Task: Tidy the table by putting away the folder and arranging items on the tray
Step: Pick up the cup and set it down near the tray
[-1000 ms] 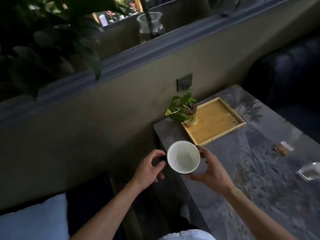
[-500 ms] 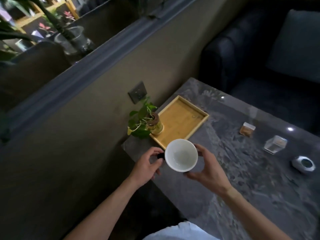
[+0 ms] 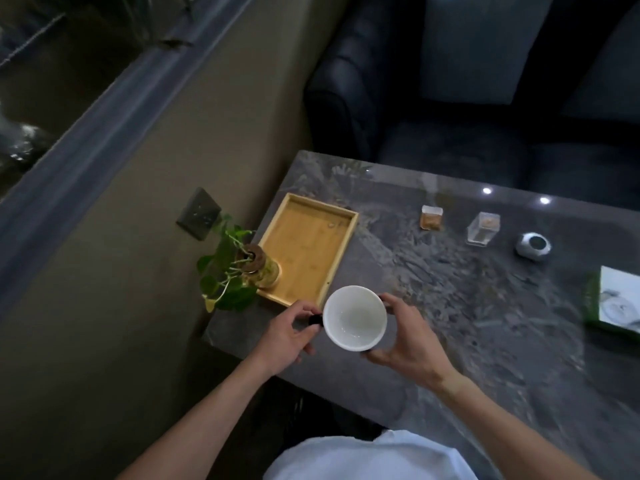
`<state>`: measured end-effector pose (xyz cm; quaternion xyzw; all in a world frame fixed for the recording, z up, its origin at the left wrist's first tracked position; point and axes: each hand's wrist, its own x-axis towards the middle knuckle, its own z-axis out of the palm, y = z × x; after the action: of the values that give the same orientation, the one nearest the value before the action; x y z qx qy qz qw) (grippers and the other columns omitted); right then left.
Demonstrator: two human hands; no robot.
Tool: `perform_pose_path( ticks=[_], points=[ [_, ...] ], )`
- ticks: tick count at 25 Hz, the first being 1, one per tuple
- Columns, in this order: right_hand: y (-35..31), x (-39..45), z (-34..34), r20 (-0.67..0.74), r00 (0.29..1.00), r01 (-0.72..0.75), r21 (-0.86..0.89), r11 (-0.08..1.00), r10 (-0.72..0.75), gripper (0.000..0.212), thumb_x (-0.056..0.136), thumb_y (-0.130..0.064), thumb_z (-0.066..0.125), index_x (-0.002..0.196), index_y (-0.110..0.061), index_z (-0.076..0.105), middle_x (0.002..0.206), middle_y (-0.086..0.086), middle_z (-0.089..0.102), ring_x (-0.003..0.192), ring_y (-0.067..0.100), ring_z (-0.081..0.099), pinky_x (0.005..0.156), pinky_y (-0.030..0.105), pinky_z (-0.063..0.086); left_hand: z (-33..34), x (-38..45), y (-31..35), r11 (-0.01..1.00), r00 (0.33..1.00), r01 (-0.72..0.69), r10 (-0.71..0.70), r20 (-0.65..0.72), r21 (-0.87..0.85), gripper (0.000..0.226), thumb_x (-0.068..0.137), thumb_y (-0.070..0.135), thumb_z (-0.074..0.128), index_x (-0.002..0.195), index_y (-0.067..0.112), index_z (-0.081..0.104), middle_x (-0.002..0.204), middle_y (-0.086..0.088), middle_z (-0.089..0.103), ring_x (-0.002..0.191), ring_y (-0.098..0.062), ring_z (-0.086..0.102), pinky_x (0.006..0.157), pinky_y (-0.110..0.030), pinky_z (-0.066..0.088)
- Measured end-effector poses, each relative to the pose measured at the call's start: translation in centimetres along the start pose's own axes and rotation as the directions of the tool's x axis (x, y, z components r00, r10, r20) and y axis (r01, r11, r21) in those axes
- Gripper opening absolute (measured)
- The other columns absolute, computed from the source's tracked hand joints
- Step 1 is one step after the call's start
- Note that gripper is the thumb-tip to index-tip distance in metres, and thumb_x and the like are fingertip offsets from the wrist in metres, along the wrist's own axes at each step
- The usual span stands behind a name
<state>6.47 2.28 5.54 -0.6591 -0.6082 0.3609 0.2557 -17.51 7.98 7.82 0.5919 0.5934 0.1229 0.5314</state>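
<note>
White mug [image 3: 355, 317]: empty, held above the near table edge, just short of the tray's near corner.
Left hand [image 3: 290, 336]: fingers pinching the mug's dark handle.
Right hand [image 3: 408, 336]: cupped around the mug's right wall, steadying it.
Bamboo tray [image 3: 341, 211]: bare except for the plant jar [image 3: 260, 268] in its near-left corner.
Table [image 3: 450, 306]: two small clear boxes, a round white object and a green-edged folder [image 3: 614, 303] lie well apart to the right.
Risk: setting the mug down too far left could knock the plant jar; landing on the tray's raised rim would leave it tilted.
</note>
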Motion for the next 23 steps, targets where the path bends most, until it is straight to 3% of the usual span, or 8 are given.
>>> perform_pose_path(
  ticks=[6, 12, 18, 23],
  points=[
    [-1.2, -1.9, 4.0, -0.058, 0.983, -0.178, -0.114, 0.977, 0.172, 0.089, 0.052, -0.059, 0.075, 0.130, -0.030, 0.043, 0.122, -0.007, 0.060, 0.111, 0.019, 0.055, 0.091, 0.037, 0.047, -1.7, 1.8, -2.7, 0.991, 0.984, -0.032, 0.008, 0.179, 0.129, 0.026, 0.093, 0.013, 0.062, 0.098, 0.038, 0.057, 0.110, 0.011, 0.062, 0.059, -0.014, 0.067, 0.048, -0.022, 0.048],
    [-2.7, -3.1, 9.2, -0.091, 0.955, -0.293, -0.138, 0.946, 0.282, 0.088, 0.049, -0.066, 0.069, 0.126, -0.032, 0.041, 0.118, -0.008, 0.061, 0.110, 0.019, 0.055, 0.090, 0.037, 0.046, -3.9, 2.4, -6.4, 0.979, 0.956, -0.044, -0.017, 0.291, 0.198, 0.029, 0.093, 0.016, 0.062, 0.101, 0.042, 0.055, 0.098, 0.007, 0.064, 0.064, -0.013, 0.069, 0.050, -0.018, 0.049],
    [-4.3, -2.4, 14.0, -0.111, 0.927, -0.370, -0.119, 0.921, 0.358, 0.088, 0.049, -0.067, 0.067, 0.125, -0.033, 0.038, 0.121, -0.009, 0.060, 0.116, 0.019, 0.052, 0.096, 0.036, 0.043, -6.6, 3.4, -9.2, 0.986, 0.953, -0.012, -0.040, 0.301, 0.168, 0.025, 0.090, 0.010, 0.064, 0.101, 0.031, 0.059, 0.099, -0.003, 0.066, 0.057, -0.012, 0.062, 0.046, -0.026, 0.050],
    [-4.8, -1.4, 16.5, -0.135, 0.919, -0.387, -0.135, 0.912, 0.370, 0.087, 0.049, -0.069, 0.069, 0.124, -0.038, 0.039, 0.119, -0.013, 0.058, 0.116, 0.013, 0.050, 0.097, 0.034, 0.043, -8.0, 4.4, -10.5, 0.983, 0.957, 0.026, -0.077, 0.281, 0.183, 0.028, 0.090, 0.010, 0.064, 0.098, 0.036, 0.060, 0.095, 0.001, 0.066, 0.058, -0.010, 0.062, 0.046, -0.023, 0.049]
  ],
)
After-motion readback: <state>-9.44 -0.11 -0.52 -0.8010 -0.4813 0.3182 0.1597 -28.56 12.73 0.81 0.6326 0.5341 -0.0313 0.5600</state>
